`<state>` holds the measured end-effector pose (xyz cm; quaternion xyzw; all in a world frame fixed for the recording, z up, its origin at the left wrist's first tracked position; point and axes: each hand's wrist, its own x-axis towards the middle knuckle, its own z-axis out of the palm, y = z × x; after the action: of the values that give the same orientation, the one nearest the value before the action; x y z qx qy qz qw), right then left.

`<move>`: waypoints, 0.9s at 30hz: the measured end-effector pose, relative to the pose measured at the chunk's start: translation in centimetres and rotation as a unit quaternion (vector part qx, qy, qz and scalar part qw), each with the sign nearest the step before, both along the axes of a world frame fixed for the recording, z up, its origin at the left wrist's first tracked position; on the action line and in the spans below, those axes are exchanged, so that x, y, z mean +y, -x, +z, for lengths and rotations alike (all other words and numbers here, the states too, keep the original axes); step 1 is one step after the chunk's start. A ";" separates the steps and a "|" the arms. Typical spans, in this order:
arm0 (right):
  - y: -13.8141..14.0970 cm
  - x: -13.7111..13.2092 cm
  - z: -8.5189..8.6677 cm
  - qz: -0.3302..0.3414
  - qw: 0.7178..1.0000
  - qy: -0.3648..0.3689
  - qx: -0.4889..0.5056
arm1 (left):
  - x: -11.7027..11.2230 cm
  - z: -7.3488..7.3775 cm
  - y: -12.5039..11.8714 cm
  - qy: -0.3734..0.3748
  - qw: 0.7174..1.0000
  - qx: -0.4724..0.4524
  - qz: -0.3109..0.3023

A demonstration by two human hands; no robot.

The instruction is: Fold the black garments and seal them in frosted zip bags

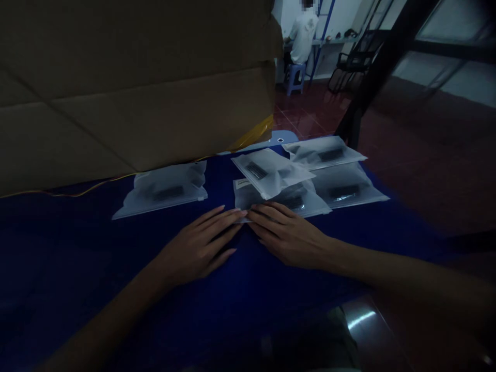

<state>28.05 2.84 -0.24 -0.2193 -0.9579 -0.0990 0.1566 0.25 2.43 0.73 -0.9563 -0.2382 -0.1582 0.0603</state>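
My left hand [201,245] and my right hand [289,232] lie flat on a blue table [116,289], fingers stretched out, fingertips meeting at the near edge of a frosted plastic pouch [310,204]. That pouch holds a dark item. A second pouch [271,171] lies tilted on top of it. Two more pouches [323,151] [346,188] rest to the right, and one pouch [166,188] sits apart to the left. Neither hand grips anything.
A large cardboard box [132,82] with yellow tape stands at the back left of the table. A dark post [372,77] rises beyond the table. Far back, a person in white [304,33] sits on a blue stool [295,77] at a bench.
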 end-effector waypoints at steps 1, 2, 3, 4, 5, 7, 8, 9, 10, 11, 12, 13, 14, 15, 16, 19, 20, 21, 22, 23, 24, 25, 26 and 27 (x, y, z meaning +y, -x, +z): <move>-0.1 0.1 0.1 0.013 1.000 -0.001 0.005 | 0.0 0.0 0.1 -0.018 1.000 -0.009 0.009; -0.3 0.1 0.2 0.023 1.000 -0.006 0.012 | 0.1 0.1 0.2 -0.034 0.999 -0.016 0.021; -0.4 0.2 0.3 0.029 0.999 -0.015 0.020 | 0.1 0.2 0.4 -0.047 0.998 -0.021 0.035; -0.6 0.3 0.4 0.029 0.999 -0.025 0.028 | 0.1 0.4 0.5 -0.058 0.997 -0.023 0.050; -0.8 0.3 0.4 0.022 0.999 -0.036 0.034 | 0.1 0.5 0.6 -0.067 0.995 -0.022 0.065; -1.1 0.4 0.5 -0.014 0.998 -0.049 0.037 | 0.0 0.8 0.8 -0.085 0.991 -0.018 0.097; -1.2 0.5 0.5 -0.037 0.998 -0.049 0.035 | 0.0 0.9 0.9 -0.093 0.989 -0.017 0.112; -1.3 0.5 0.5 -0.057 0.997 -0.047 0.033 | 0.1 1.0 1.0 -0.100 0.987 -0.016 0.125; -1.4 0.5 0.5 -0.072 0.996 -0.041 0.033 | 0.1 1.1 1.0 -0.106 0.985 -0.016 0.138; -1.5 0.6 0.5 -0.082 0.995 -0.036 0.037 | 0.1 1.1 1.1 -0.110 0.983 -0.015 0.148; -1.6 0.6 0.5 -0.085 0.995 -0.032 0.046 | 0.2 1.2 1.1 -0.112 0.981 -0.013 0.156; -1.6 0.7 0.6 -0.083 0.995 -0.029 0.055 | 0.2 1.2 1.2 -0.113 0.981 -0.011 0.159; -1.6 0.7 0.7 -0.079 0.995 -0.024 0.062 | 0.3 1.2 1.2 -0.112 0.981 -0.008 0.157; -1.6 0.8 0.8 -0.078 0.995 -0.016 0.063 | 0.3 1.2 1.3 -0.111 0.982 -0.006 0.150; -1.5 1.0 0.8 -0.081 0.995 -0.004 0.060 | 0.3 1.3 1.3 -0.110 0.984 -0.003 0.142; -1.4 1.4 0.7 -0.119 0.991 0.040 0.038 | 0.2 1.3 1.1 -0.113 0.985 -0.002 0.132; -1.4 1.5 0.6 -0.138 0.989 0.048 0.034 | 0.1 1.4 1.0 -0.117 0.984 -0.004 0.137; -1.4 1.6 0.5 -0.158 0.986 0.052 0.033 | 0.0 1.4 0.9 -0.123 0.982 -0.008 0.143; -1.5 1.7 0.5 -0.180 0.982 0.049 0.034 | -0.1 1.4 0.8 -0.128 0.980 -0.013 0.148; -1.6 1.8 0.5 -0.205 0.977 0.041 0.038 | -0.2 1.5 0.7 -0.134 0.979 -0.017 0.155; -1.8 1.8 0.6 -0.231 0.972 0.028 0.043 | -0.3 1.5 0.7 -0.138 0.977 -0.022 0.161; -2.0 1.8 0.7 -0.259 0.965 0.012 0.049 | -0.3 1.5 0.6 -0.141 0.975 -0.025 0.167; -2.2 1.9 0.9 -0.286 0.957 -0.004 0.056 | -0.3 1.5 0.6 -0.145 0.974 -0.029 0.175; -2.5 2.0 1.0 -0.312 0.948 -0.020 0.062 | -0.3 1.5 0.7 -0.148 0.971 -0.032 0.183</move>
<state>30.57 4.82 0.78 -0.5097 -0.8278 -0.1484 0.1815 -0.43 2.12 2.27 -0.8714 -0.3849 -0.2085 0.2214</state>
